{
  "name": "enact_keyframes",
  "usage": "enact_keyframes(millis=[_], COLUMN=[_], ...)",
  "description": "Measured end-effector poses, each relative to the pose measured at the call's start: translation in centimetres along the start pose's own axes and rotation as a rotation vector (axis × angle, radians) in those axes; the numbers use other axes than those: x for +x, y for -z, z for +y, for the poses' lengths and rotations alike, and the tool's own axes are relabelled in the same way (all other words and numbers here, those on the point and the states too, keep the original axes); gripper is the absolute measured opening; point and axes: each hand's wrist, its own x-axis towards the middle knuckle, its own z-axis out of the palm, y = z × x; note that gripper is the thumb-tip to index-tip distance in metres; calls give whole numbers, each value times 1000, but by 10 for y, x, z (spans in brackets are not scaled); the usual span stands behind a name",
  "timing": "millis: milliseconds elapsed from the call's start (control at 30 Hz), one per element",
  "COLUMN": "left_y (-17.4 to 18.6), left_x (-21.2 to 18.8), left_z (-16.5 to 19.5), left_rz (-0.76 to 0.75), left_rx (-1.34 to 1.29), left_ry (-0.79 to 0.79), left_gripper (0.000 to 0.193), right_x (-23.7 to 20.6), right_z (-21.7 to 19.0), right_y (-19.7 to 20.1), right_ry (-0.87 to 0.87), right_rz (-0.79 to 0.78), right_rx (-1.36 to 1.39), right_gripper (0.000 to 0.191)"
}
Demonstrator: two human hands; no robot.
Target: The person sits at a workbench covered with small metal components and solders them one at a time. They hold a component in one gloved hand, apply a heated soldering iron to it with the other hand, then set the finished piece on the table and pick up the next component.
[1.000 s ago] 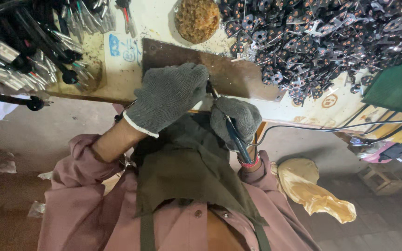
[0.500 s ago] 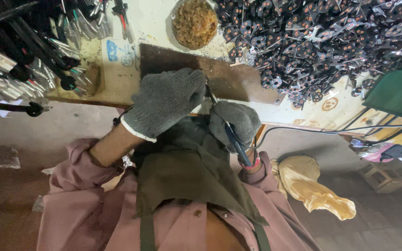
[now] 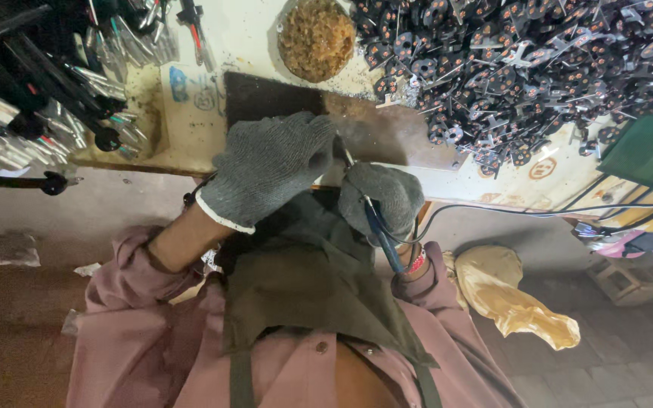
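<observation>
The left hand (image 3: 270, 170), in a grey knit glove, lies curled and palm-down at the near edge of the bench; what it grips, if anything, is hidden under the glove. The right hand (image 3: 381, 198), gloved alike, is closed round a soldering iron (image 3: 378, 227) with a blue handle, its thin tip angled up between the two hands. Both crowd a dark metal plate (image 3: 387, 132) on the bench. A heap of small metal parts (image 3: 523, 68) presses close at the right, bundled tools (image 3: 47, 98) at the left, a round brown wad (image 3: 317, 38) behind. A black cord (image 3: 508, 211) trails off to the right.
</observation>
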Motion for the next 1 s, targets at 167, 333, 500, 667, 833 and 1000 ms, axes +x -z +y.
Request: enact_keyframes(millis=[167, 333, 500, 667, 833, 1000], left_y=[1, -2, -4, -3, -1, 7], left_x=[0, 0, -3, -4, -1, -2], left_z=[1, 0, -3, -4, -1, 0], left_rz=[61, 23, -53, -56, 8, 84], left_rx=[18, 5, -5, -38, -22, -11], left_ry=[-27, 4, 24, 29, -3, 0], left_gripper=[9, 8, 14, 17, 13, 7], right_x=[-6, -13, -15, -11, -14, -40], right_z=[1, 8, 9, 7, 8, 5], right_y=[2, 3, 7, 8, 4, 26], right_ry=[34, -246, 57, 49, -126, -275], right_rz=[-33, -4, -44, -15, 201, 379], right_rx=[-110, 118, -200, -274, -13, 43], right_gripper=[35, 28, 39, 36, 26, 17])
